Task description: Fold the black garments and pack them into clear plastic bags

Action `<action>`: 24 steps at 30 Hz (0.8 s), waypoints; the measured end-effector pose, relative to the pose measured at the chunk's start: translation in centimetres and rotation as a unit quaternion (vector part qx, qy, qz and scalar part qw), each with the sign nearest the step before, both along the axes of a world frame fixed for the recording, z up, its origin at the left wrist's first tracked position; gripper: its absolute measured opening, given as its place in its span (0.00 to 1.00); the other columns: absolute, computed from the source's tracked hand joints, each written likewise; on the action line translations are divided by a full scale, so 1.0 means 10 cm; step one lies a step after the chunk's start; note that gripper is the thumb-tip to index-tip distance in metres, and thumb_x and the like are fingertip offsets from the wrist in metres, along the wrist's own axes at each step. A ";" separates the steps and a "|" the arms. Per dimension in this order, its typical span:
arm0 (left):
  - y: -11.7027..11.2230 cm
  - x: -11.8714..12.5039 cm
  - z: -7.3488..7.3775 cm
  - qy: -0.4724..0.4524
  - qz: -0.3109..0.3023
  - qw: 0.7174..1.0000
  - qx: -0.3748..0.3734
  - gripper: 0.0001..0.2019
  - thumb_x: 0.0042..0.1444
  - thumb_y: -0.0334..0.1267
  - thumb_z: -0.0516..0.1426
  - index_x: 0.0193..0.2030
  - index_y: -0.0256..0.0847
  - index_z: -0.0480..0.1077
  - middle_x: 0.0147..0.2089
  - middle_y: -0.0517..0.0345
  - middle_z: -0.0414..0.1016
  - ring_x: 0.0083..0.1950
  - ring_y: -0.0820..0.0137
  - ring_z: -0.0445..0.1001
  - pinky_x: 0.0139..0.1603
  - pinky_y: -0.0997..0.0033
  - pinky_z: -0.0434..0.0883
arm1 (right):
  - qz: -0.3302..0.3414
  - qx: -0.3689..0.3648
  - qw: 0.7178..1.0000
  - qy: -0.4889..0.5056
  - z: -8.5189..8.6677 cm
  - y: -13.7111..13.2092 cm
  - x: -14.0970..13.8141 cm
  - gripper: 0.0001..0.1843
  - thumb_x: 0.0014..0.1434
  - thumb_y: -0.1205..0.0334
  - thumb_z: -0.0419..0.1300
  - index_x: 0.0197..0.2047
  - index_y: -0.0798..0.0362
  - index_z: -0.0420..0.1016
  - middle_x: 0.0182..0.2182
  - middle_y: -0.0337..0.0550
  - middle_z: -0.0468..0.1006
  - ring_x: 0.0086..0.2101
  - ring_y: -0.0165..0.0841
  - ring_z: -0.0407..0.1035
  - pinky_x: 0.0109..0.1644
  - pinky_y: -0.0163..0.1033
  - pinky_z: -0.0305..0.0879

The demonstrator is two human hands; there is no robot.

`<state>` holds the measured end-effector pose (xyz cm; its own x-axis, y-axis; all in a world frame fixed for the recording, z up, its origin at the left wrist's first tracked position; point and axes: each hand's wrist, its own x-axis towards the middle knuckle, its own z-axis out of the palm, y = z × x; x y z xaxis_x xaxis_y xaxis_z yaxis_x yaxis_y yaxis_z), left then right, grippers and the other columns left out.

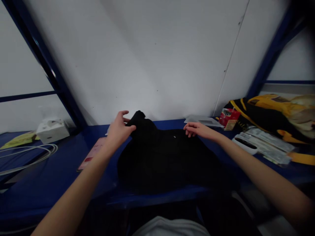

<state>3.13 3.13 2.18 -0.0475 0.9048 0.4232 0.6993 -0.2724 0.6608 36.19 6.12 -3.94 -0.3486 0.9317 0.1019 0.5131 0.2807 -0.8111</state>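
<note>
A black garment (169,160) lies spread on the blue tabletop in front of me, with a small white mark near its far edge. My left hand (120,127) has a raised, bunched fold at the far left corner between its thumb and fingers. At the far right corner, my right hand (193,128) rests with its fingers curled together on the cloth's edge. Which part of the garment each corner is cannot be made out, as the fabric is very dark.
Left of the garment are a pink printed sheet (92,152), a white box (52,130) and a coiled white cable (46,150). To the right lie a clear plastic bag (204,121), a red box (229,118), a white oval object (244,145) and a black-and-yellow bag (263,113). A white wall (157,65) stands behind.
</note>
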 end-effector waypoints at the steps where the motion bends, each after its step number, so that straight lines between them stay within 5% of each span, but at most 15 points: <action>1: 0.00 0.10 0.00 0.006 -0.002 1.000 0.026 0.28 0.42 0.32 0.55 0.54 0.42 0.55 0.40 0.55 0.70 0.32 0.71 0.69 0.31 0.70 0.67 | 0.006 -0.012 1.000 0.002 -0.02 0.00 -0.01 0.12 0.57 0.54 0.50 0.37 0.53 0.65 0.29 0.42 0.72 0.28 0.28 0.67 0.31 0.35 0.62; 7: -0.14 0.88 -0.05 0.095 -0.114 0.977 0.156 0.13 0.49 0.29 0.51 0.43 0.39 0.60 0.41 0.55 0.69 0.40 0.70 0.68 0.40 0.69 0.67 | 0.004 -0.034 0.999 0.010 -0.13 0.05 0.00 0.10 0.57 0.56 0.50 0.37 0.54 0.65 0.28 0.41 0.71 0.27 0.29 0.69 0.31 0.35 0.64; 12: -0.34 1.29 -0.31 0.339 -0.327 0.866 0.168 0.11 0.50 0.27 0.50 0.41 0.36 0.62 0.43 0.51 0.68 0.45 0.67 0.67 0.42 0.69 0.67 | -0.014 -0.015 1.000 0.006 -0.16 0.07 0.05 0.10 0.54 0.56 0.51 0.36 0.53 0.66 0.26 0.39 0.71 0.26 0.29 0.67 0.30 0.36 0.63; 16: -0.42 1.31 -0.45 0.436 -0.397 0.798 0.125 0.08 0.49 0.31 0.51 0.37 0.36 0.66 0.38 0.52 0.70 0.41 0.65 0.70 0.37 0.68 0.69 | -0.020 0.005 1.000 -0.017 -0.11 0.02 0.03 0.10 0.53 0.57 0.51 0.35 0.53 0.67 0.27 0.40 0.71 0.27 0.29 0.65 0.31 0.37 0.62; 20: -0.46 1.17 -0.39 0.445 -0.405 0.788 0.127 0.14 0.51 0.31 0.51 0.46 0.37 0.65 0.43 0.51 0.70 0.45 0.65 0.69 0.43 0.68 0.67 | -0.002 0.050 0.997 -0.059 -0.04 -0.03 0.00 0.10 0.52 0.58 0.52 0.36 0.53 0.67 0.29 0.40 0.70 0.28 0.29 0.63 0.32 0.37 0.61; 24: -0.50 1.01 -0.37 0.480 -0.346 0.786 0.180 0.25 0.47 0.29 0.54 0.54 0.36 0.58 0.52 0.47 0.66 0.54 0.60 0.63 0.50 0.63 0.62 | 0.019 0.122 0.988 -0.088 0.01 -0.07 -0.01 0.08 0.51 0.59 0.53 0.33 0.52 0.67 0.28 0.38 0.69 0.28 0.30 0.61 0.34 0.37 0.59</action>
